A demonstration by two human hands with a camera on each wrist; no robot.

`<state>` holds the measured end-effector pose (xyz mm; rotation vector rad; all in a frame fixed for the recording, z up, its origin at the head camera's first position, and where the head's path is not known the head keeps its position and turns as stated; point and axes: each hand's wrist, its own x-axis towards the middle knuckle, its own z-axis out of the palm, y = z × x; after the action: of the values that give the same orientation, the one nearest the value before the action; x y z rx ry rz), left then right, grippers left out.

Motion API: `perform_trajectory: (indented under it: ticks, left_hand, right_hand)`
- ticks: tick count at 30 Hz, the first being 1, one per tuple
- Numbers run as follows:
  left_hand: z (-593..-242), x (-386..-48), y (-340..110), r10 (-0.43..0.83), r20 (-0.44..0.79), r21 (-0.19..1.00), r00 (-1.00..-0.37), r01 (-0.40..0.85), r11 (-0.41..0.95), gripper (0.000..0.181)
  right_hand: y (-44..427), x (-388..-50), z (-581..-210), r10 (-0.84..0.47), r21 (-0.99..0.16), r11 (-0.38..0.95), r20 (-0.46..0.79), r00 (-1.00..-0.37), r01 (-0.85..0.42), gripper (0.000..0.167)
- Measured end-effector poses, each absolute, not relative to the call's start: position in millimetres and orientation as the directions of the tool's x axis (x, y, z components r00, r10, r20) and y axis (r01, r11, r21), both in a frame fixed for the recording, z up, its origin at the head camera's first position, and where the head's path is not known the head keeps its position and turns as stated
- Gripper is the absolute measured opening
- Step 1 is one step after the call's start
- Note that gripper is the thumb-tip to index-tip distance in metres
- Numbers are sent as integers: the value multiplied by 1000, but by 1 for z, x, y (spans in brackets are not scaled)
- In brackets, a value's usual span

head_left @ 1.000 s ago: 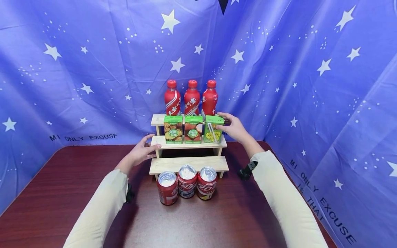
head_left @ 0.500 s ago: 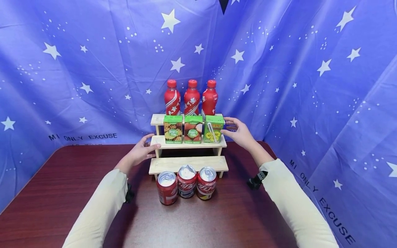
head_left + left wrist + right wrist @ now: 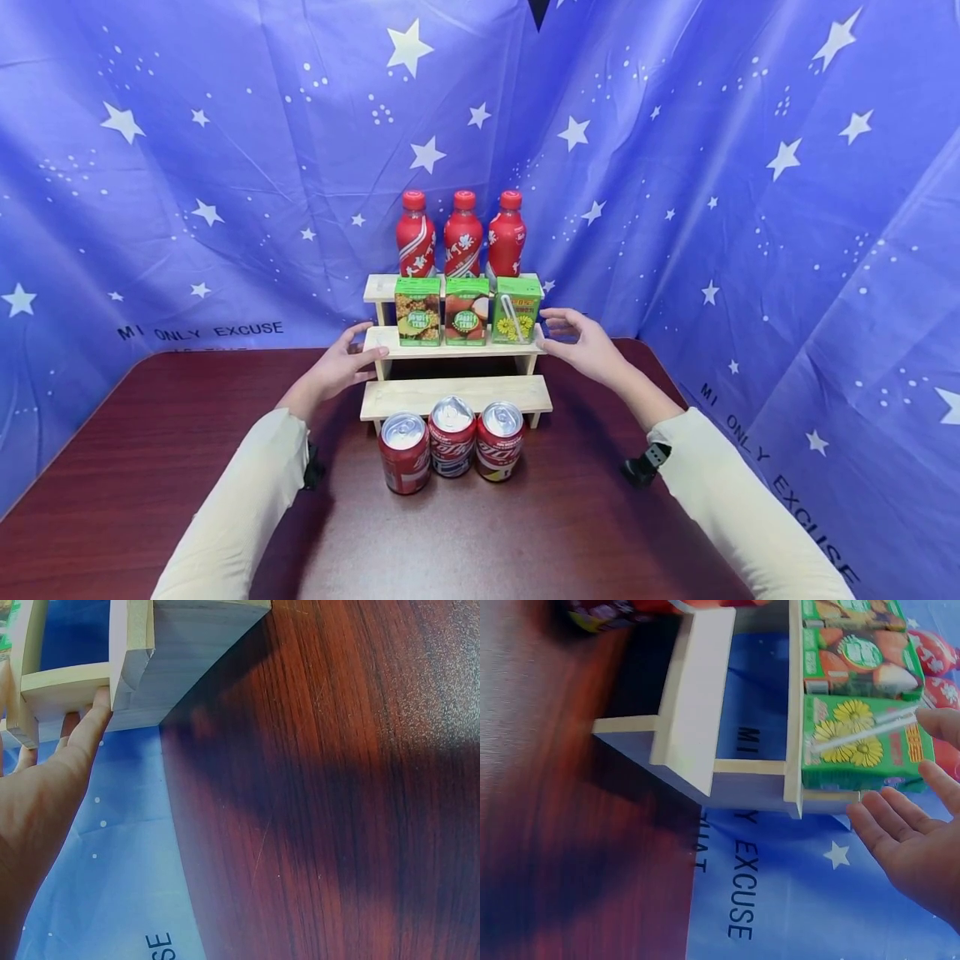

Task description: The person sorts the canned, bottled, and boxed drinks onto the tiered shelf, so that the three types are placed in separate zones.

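A three-step wooden shelf (image 3: 457,395) stands at the back of the table. My left hand (image 3: 337,367) grips the left end of its middle step, with the thumb on top; in the left wrist view the fingers (image 3: 88,731) lie against the side panel. Beside the right end of that step is my right hand (image 3: 591,350), fingers extended and apart from each other, holding nothing. The closest carton to it is a green drink carton with yellow flowers and a straw (image 3: 515,312). Two more cartons, one pineapple (image 3: 418,314) and one lychee-like (image 3: 467,314), share the step.
On the top step stand three red bottles (image 3: 462,237). Three red soda cans (image 3: 452,437) are on the dark wood table (image 3: 480,542) in front of the lowest step. A blue star-printed cloth (image 3: 300,167) hangs close behind and to the right.
My right hand has left the flower carton and moved right and down to the end of the middle step. The left hand keeps its place on the shelf.
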<state>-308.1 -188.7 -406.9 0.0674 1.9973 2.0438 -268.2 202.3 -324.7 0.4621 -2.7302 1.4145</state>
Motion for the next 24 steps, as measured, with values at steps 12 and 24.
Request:
perform_trajectory:
  ticks: [12, 24]
  left_hand:
    - [-404, -307, -188, 231, -165, 986, -959, -168, 9, 77]
    - [-404, -307, -189, 231, -161, 986, -960, -167, -9, 76]
  right_hand:
    - [195, -241, -341, -377, -788, 502, 173, -910, -358, 48]
    - [191, -214, -371, -523, -811, 448, 105, -846, -377, 50]
